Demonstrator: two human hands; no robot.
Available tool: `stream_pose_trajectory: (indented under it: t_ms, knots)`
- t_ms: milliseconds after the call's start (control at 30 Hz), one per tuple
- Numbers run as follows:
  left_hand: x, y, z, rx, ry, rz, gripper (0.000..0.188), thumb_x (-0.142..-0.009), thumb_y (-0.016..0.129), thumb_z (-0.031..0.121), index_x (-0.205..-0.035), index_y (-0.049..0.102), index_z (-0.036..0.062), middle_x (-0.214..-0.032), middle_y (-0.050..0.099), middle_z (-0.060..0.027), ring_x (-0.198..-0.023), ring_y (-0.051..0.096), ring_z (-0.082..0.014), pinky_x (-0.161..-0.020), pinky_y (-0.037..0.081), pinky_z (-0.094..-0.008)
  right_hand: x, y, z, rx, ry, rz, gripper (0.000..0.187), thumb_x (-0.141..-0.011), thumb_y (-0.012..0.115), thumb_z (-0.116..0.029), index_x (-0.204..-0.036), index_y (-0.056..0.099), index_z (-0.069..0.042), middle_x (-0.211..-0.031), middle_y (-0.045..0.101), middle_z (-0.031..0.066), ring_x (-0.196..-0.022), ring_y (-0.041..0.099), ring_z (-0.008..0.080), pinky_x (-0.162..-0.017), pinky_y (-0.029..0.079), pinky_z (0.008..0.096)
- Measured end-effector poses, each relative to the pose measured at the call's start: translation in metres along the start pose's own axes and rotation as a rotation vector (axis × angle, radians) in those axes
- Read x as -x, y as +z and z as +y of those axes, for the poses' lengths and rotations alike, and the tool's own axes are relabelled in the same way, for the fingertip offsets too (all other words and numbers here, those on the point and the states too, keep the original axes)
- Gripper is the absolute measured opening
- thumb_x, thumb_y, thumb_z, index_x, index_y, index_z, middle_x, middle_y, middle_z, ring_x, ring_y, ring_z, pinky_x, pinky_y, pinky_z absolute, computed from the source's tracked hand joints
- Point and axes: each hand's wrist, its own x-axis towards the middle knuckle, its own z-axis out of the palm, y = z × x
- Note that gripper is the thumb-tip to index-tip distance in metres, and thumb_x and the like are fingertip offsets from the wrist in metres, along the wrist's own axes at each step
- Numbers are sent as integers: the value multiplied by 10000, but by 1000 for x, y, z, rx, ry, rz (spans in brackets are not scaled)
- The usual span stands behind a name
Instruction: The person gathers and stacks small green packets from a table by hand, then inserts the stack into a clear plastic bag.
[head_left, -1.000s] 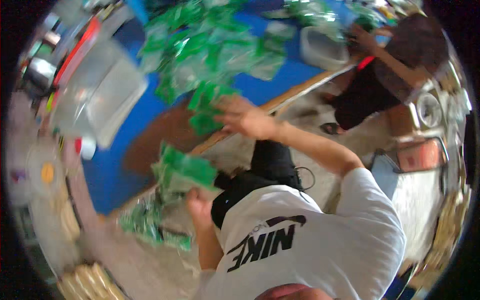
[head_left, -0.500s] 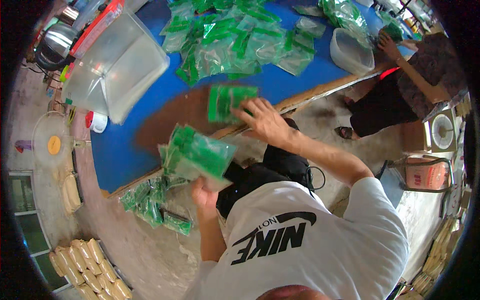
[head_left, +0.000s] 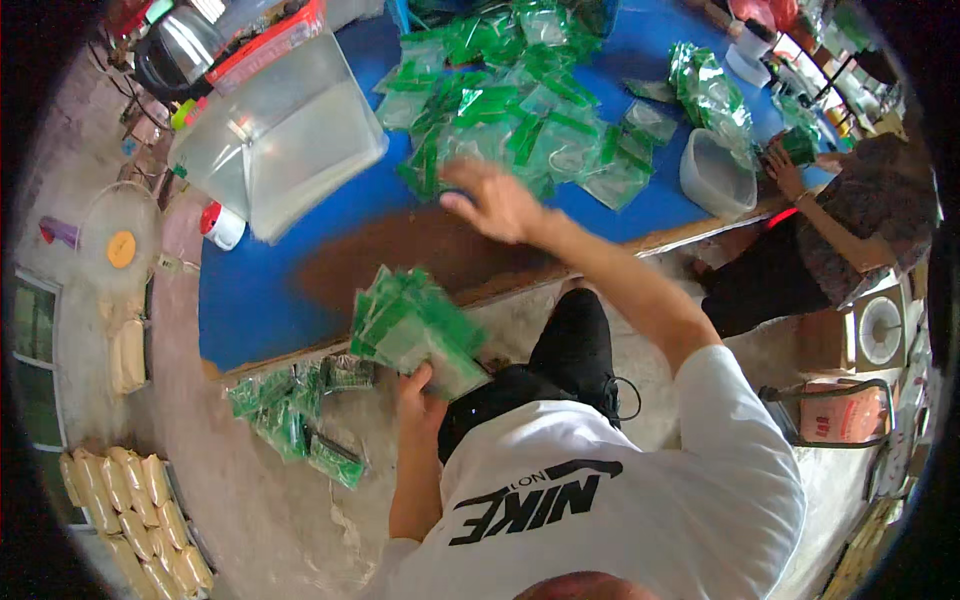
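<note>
A fanned stack of flat green-and-clear plastic bags (head_left: 418, 318) is gripped in my left hand (head_left: 416, 398), its thumb pressed on top, just off the table's near edge. Over the table, my right hand (head_left: 500, 205) reaches to the near side of a big heap of similar green-and-clear bags (head_left: 500, 115). Motion blurs its fingers, but thumb and fingers look apart and nothing shows between them.
The blue table (head_left: 250, 315) has a worn brown patch (head_left: 390, 250) near its edge. A clear plastic bin (head_left: 310, 140), a red-and-white tub (head_left: 222, 227) and a translucent container (head_left: 718, 175) stand on it. More bags (head_left: 295, 410) lie below. A co-worker (head_left: 850, 220) handles something green at right.
My right hand has moved from the near edge up to the heap. The green bag it was touching there is gone from that spot. The left hand's bags are more fanned out.
</note>
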Motion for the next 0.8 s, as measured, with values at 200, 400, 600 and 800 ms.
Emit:
stream_pose_trajectory:
  t_ms: [200,400,600,800]
  knots:
    - [-1,-5,-2,135,55,-102,567,-831,685,168,-1339,479,23,-1267,579,-134,-1179,549,-337,-1045,419,-504,34,35,3,385,-164,-295,433,-903,583,-346,-1225,585,-56,-1262,531,225,-1195,486,399,-1043,377,516]
    - [-6,38,3,65,27,37,529,-869,660,110,-1355,463,36,-1293,565,-128,-1203,538,-321,-1092,377,-499,21,19,-22,53,-142,-260,311,-869,614,-161,-1148,619,-24,-1010,647,212,-925,626,388,-859,516,450]
    - [0,-9,-3,84,51,0,592,-848,672,70,-1384,422,46,-1319,541,-95,-1243,506,-285,-1108,364,-460,20,14,33,478,-271,-114,481,-900,606,-360,-1266,566,-51,-1286,567,190,-1217,515,370,-1034,364,557]
    - [-1,8,3,77,-26,33,585,-838,658,16,-1380,442,62,-1302,551,-97,-1243,508,-291,-1083,397,-498,38,9,-37,-254,-71,-457,299,-948,548,-294,-1060,648,-35,-1087,638,162,-1017,607,368,-890,477,479]
